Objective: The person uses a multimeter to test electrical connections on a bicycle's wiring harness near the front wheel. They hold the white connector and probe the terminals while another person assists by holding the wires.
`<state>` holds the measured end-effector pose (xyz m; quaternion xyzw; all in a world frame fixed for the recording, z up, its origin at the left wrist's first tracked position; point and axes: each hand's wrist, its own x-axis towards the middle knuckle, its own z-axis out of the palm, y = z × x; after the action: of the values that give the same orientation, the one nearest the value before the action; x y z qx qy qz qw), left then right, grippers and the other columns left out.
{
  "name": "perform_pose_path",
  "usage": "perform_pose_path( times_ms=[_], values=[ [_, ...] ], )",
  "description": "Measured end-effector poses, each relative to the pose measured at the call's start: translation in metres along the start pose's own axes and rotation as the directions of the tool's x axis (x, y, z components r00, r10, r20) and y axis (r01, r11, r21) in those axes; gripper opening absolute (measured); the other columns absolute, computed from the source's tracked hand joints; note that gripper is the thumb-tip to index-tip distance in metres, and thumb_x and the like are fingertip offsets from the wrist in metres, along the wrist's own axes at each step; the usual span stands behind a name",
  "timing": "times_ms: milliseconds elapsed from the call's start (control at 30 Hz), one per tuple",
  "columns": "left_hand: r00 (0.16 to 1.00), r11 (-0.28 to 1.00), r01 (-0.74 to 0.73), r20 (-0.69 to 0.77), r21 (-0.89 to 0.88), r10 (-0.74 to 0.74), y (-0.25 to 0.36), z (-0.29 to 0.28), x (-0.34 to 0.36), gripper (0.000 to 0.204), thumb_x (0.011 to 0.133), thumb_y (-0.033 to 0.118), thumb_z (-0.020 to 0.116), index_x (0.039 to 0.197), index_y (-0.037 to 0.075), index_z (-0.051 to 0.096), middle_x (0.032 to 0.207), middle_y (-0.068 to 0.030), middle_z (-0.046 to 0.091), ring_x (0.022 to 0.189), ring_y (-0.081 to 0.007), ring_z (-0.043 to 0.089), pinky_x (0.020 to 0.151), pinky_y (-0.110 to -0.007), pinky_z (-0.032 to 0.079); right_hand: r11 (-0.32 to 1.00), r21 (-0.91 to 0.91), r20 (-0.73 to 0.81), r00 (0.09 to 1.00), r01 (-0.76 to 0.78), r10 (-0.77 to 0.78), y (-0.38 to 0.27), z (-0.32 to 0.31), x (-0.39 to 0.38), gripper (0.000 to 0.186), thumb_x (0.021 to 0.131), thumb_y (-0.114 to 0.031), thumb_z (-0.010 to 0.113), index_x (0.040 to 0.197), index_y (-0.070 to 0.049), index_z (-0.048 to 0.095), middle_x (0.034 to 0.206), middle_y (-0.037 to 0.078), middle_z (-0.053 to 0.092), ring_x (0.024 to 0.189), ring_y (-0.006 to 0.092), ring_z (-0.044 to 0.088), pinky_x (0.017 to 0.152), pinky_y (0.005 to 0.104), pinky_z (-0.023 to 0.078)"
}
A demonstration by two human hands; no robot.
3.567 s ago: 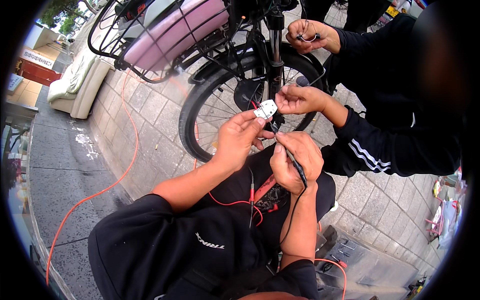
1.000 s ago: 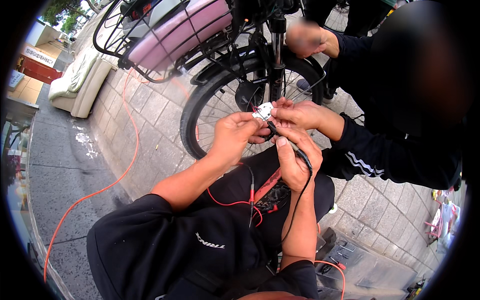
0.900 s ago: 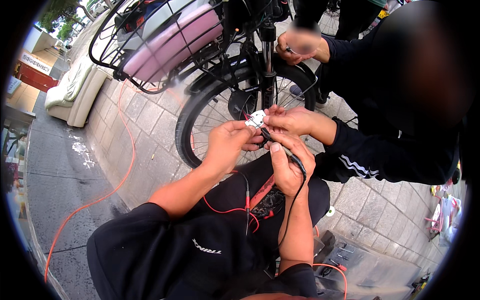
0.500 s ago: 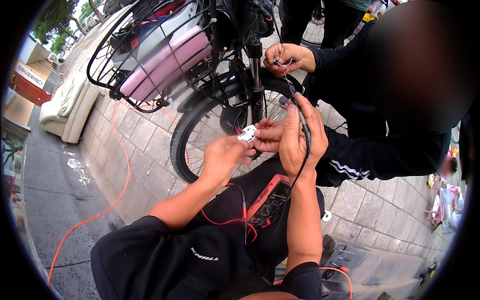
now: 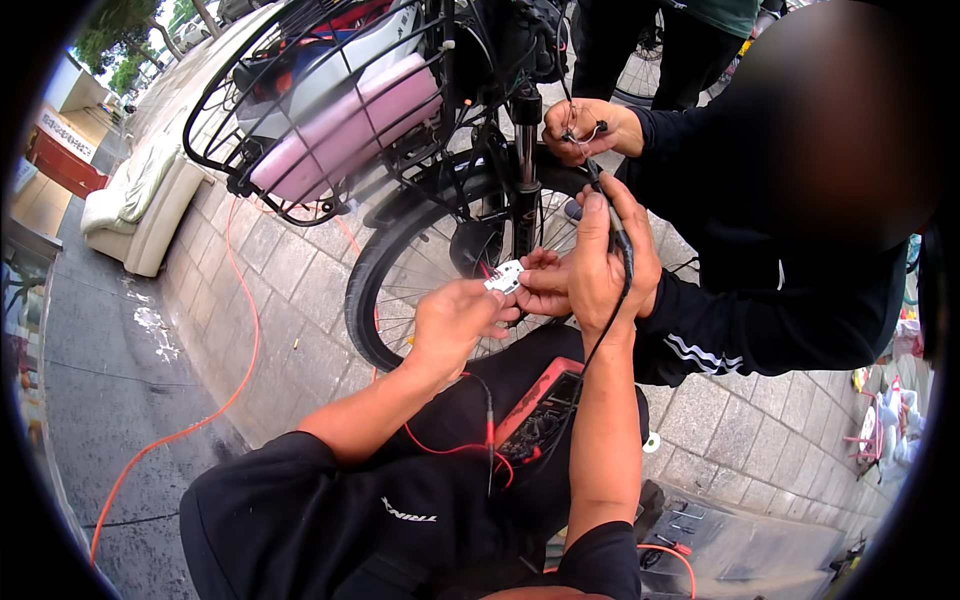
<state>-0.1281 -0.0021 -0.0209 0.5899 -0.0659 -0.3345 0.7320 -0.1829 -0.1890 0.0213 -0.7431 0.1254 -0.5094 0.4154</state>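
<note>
While pinching a white board point(image 5: 507, 277) in the left hand point(image 5: 450, 322), holds a probe point(image 5: 616, 220) in the curled right hand point(image 5: 612, 265), now up at one o'clock, seemingly turning to wires point(image 5: 585, 139).

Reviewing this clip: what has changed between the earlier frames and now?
The right hand, still holding the black test probe, has moved up and away from the white part, toward the wires in the co-worker's upper hand. Neither hand let anything go. The left hand still holds the white part; the red meter stays on the lap.
</note>
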Motion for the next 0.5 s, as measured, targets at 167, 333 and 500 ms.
perform_pose_path(
  times_ms=[167, 333, 500],
  values=[
    [1.000, 1.000, 0.020, -0.012, 0.023, -0.020, 0.002, 0.000, 0.000, 0.018, 0.099, 0.006, 0.064, 0.112, -0.006, 0.065, 0.105, -0.0165, 0.074, 0.090, -0.0235, 0.075, 0.070, -0.031, 0.062, 0.999, 0.020, -0.008, 1.000, 0.028, -0.028, 0.008, 0.002, 0.001, 0.031, 0.100, -0.010, 0.064, 0.124, 0.010, 0.062, 0.112, 0.022, 0.066, 0.089, 0.0270, 0.067, 0.079, 0.0351, 0.055],
    [1.000, 0.999, 0.008, -0.013, 0.033, -0.007, 0.000, -0.001, 0.001, 0.018, 0.099, 0.006, 0.064, 0.112, -0.006, 0.065, 0.105, -0.0162, 0.075, 0.090, -0.0234, 0.076, 0.069, -0.031, 0.062, 0.999, 0.051, -0.036, 0.999, -0.009, 0.011, 0.002, 0.004, 0.000, 0.030, 0.099, -0.008, 0.064, 0.123, 0.010, 0.062, 0.113, 0.023, 0.067, 0.093, 0.0296, 0.068, 0.083, 0.0372, 0.054],
    [1.000, 0.999, 0.008, -0.012, 0.032, -0.008, -0.001, -0.001, 0.000, 0.018, 0.099, 0.006, 0.064, 0.112, -0.006, 0.065, 0.105, -0.0161, 0.075, 0.089, -0.0232, 0.076, 0.069, -0.031, 0.062, 0.994, -0.043, 0.162, 0.983, 0.097, -0.089, 0.023, -0.011, 0.001, 0.040, 0.105, -0.009, 0.055, 0.142, 0.008, 0.048, 0.126, 0.020, 0.061, 0.113, 0.0241, 0.067, 0.096, 0.0332, 0.054]
  ],
)
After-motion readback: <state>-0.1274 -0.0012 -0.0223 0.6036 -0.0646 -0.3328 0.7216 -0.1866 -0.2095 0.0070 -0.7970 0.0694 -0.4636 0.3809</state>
